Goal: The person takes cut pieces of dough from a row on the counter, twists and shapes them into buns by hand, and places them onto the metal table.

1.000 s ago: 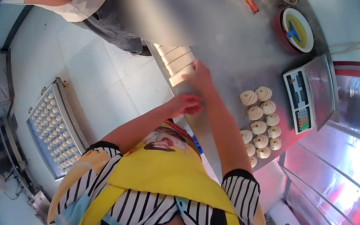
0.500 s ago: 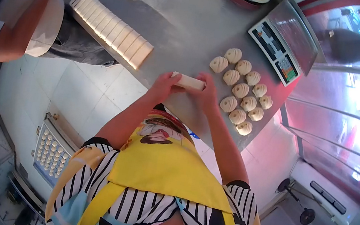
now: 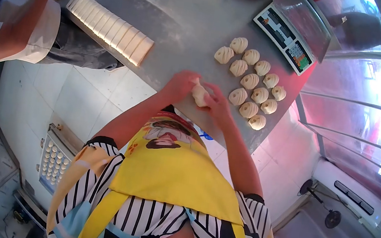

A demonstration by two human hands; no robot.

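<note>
Dough piece [image 3: 199, 95] is hanging by the worktop's [image 3: 179, 28] near edge, looking twisted. Left hand [image 3: 181, 87] is pinching its upper end; right hand [image 3: 217, 104] is pinching its lower part. Possible trouble: over-hard pulling could be tearing it, a loosening grip dropping it. Shaped rolls [image 3: 250, 81] are sitting rightward, cut strips [image 3: 109, 27] lying leftward. Scale [image 3: 284, 38] is showing panel markings, too small for reading; no brand is legible.

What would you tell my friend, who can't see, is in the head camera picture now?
A person's left hand and right hand hold a piece of dough at a metal table. Ridged dough buns sit to the right; a row of dough strips lies left, near another person.
</note>
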